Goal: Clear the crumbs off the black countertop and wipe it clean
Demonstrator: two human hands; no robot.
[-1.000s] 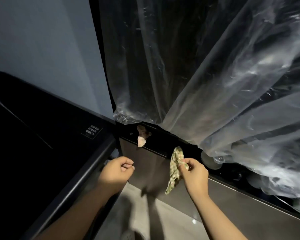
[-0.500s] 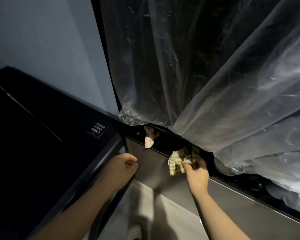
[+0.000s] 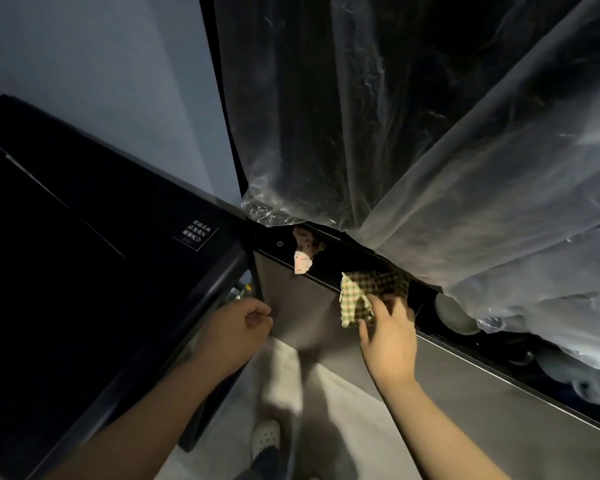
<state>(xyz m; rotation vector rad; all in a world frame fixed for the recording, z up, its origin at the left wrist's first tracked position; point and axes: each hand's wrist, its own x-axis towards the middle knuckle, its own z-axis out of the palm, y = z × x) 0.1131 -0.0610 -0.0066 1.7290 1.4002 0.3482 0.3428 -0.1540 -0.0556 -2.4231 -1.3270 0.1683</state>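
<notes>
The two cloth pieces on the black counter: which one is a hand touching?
The green checked cloth, under the right hand. The pale crumpled scrap lies to its left, untouched.

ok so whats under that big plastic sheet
The plastic sheet drapes over the black countertop. At its hem a pale round object and a crumpled scrap peek out; shapes further right are covered and too dim to name.
</notes>
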